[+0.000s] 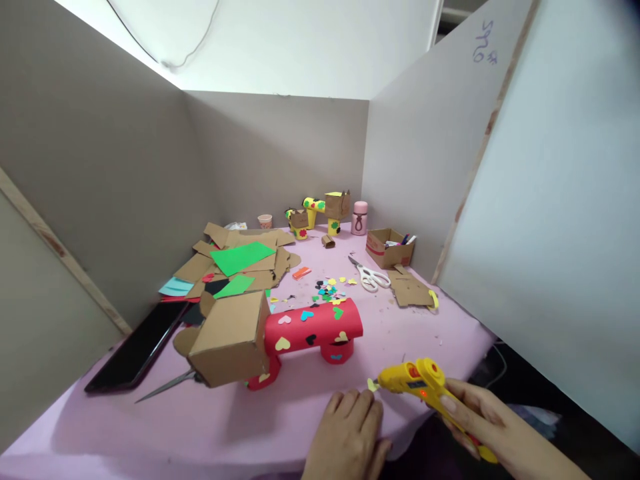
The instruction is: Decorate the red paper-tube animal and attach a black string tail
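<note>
My right hand (480,417) grips a yellow glue gun (417,381), its nozzle pointing left at a small yellow paper heart (372,385). My left hand (350,433) pinches that heart at its fingertips, close to the table's front edge. Just beyond stands a craft animal: a red paper-roll body (313,330) dotted with coloured hearts, with a brown cardboard box head (230,340) at its left end.
The pink table (200,427) carries cardboard and green paper sheets (240,259), loose paper hearts (327,288), white-handled scissors (370,275), a small cardboard box (390,248), a pink bottle (359,218), yellow craft animals (320,213) and a dark tablet (137,347). Grey panels wall three sides.
</note>
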Available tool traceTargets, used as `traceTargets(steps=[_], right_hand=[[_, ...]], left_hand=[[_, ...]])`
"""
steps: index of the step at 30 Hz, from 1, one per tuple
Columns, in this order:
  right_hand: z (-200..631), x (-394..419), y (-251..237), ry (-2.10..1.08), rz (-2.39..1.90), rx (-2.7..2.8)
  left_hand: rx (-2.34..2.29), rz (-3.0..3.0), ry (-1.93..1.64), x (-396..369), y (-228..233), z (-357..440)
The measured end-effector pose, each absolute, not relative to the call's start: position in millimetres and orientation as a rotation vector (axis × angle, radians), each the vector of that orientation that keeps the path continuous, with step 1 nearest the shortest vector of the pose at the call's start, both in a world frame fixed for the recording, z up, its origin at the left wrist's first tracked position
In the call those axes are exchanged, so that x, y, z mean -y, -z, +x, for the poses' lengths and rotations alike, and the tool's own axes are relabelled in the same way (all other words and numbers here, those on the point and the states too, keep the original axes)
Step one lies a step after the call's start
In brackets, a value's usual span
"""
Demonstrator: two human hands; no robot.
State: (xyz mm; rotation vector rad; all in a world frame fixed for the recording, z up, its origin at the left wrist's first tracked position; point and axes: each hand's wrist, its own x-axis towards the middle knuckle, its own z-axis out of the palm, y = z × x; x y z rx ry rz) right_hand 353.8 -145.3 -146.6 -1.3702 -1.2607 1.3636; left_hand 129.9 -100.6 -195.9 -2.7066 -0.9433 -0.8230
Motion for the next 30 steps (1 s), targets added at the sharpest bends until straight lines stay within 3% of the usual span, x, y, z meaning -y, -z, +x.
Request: traceTargets(steps=[30], right_hand=[[350.1,145.0,147.1,-1.385,-1.372,1.186]], left_hand=[[0.944,-2.688,0.824,101.4,196.1,130.2]])
